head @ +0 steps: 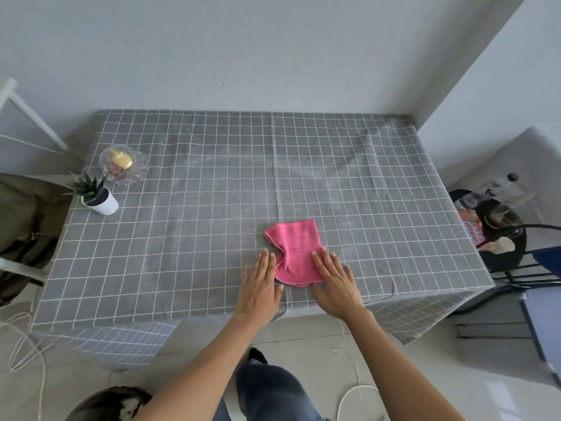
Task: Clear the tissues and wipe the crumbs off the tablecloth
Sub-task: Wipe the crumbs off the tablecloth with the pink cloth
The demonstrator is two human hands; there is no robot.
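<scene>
A pink cloth [294,250] lies crumpled on the grey checked tablecloth [194,208], near the front edge and a little right of the middle. My left hand [259,284] rests flat on the tablecloth just left of the cloth, fingers together and extended, fingertips touching its left edge. My right hand [335,282] lies flat with its fingers on the cloth's lower right corner. Neither hand grips anything. I see no tissues or crumbs on the tablecloth.
A small potted plant in a white pot [98,196] and a clear glass dish with a yellow-capped item [123,164] stand at the left edge. A black stool with bottles and packets [494,226] stands to the right. Cables [27,341] lie on the floor.
</scene>
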